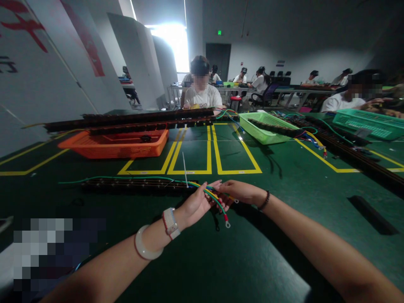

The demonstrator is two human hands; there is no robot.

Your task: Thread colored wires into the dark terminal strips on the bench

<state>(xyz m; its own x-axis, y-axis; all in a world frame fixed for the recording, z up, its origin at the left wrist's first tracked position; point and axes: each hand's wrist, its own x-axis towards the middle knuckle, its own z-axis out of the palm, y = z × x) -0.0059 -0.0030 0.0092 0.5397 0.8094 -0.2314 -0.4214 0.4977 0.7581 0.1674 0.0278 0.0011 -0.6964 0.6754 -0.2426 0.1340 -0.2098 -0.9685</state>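
My left hand (pixel 198 203) and my right hand (pixel 241 192) meet over the green table, both closed around a bundle of wires (pixel 214 196). Green and yellow strands show in the bundle, and ring terminals (pixel 227 223) hang from its near end, one with a red sleeve. Leftward from my hands, the bundle runs into a long black wire harness (pixel 135 185) lying on the table. A loose green wire (pixel 104 179) lies along that harness. A thin white cable tie (pixel 185 170) sticks up from the harness, just left of my hands. Some fingertips are hidden behind the wires.
An orange basket (pixel 116 149) stands at the back left with long black harnesses (pixel 132 118) across it. A light green basket (pixel 265 130) and a teal basket (pixel 369 124) stand behind, right. A black strip (pixel 373 214) lies at right. A person (pixel 203 90) sits opposite.
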